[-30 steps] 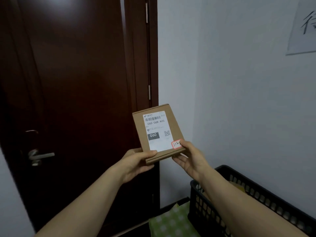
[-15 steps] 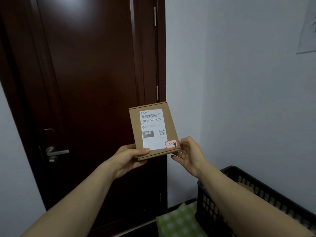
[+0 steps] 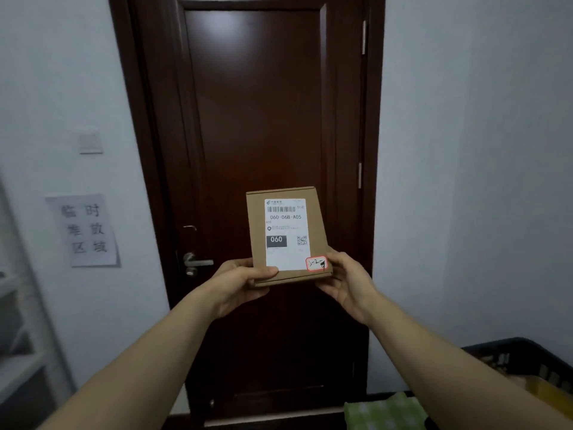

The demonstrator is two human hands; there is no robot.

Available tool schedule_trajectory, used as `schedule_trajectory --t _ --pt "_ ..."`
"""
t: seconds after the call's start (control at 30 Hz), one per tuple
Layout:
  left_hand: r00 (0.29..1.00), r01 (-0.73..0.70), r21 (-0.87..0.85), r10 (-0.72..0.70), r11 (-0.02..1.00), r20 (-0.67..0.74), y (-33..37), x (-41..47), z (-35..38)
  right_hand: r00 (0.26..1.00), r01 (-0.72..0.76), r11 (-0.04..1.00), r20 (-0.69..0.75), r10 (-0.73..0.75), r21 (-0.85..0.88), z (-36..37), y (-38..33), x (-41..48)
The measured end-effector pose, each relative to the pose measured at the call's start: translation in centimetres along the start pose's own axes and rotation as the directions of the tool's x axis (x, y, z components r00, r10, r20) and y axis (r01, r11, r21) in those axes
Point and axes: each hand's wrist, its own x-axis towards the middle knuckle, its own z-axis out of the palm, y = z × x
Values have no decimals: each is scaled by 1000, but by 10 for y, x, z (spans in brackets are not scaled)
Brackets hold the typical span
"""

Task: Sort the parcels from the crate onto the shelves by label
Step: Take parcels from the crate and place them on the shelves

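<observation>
A small flat cardboard parcel (image 3: 286, 235) is held up at chest height in front of a dark door. Its white shipping label reads 060-06B-A05, and a red-edged sticker with handwriting sits at its lower right corner. My left hand (image 3: 238, 282) grips the parcel's lower left corner, thumb on the front face. My right hand (image 3: 345, 282) holds the lower right corner with fingers curled round its edge. The black plastic crate (image 3: 524, 356) shows at the bottom right, with a brown parcel (image 3: 544, 389) inside it.
The dark wooden door (image 3: 254, 125) with a metal handle (image 3: 195, 262) fills the middle. A paper sign (image 3: 83, 231) hangs on the left wall. A white shelf frame (image 3: 21, 361) stands at the far left. A green checked package (image 3: 383, 412) lies on the floor beside the crate.
The view has swung left: the door now sits centred, the left wall, sign and shelf have come into sight, and the crate has slid to the right edge. Both hands keep holding the parcel.
</observation>
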Motion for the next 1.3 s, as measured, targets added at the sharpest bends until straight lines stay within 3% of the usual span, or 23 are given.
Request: schedule_trajectory --t 0.2,0.37,0.5,0.77,1.0,1.3 --pt "961 -57 66 72 996 -266 13 -62 -66 976 -49 994 206 68 -99 74 30 11" --pt "828 -89 117 139 989 -543 -1 -140 -126 884 -131 989 443 148 -69 150 78 -8" --pt "727 -63 79 100 995 -679 -26 -200 -156 805 -247 963 531 266 -108 192 126 -35" --pt "610 -66 20 56 998 -790 -46 -268 -194 670 -302 927 643 372 -221 253 169 -60" --pt "548 -28 -4 12 1000 -836 -51 -282 -245 617 -357 905 669 414 -231 301 198 -56" --pt "612 -54 -9 26 998 -790 -43 -237 -346 642 -337 909 646 413 -246 377 237 3"
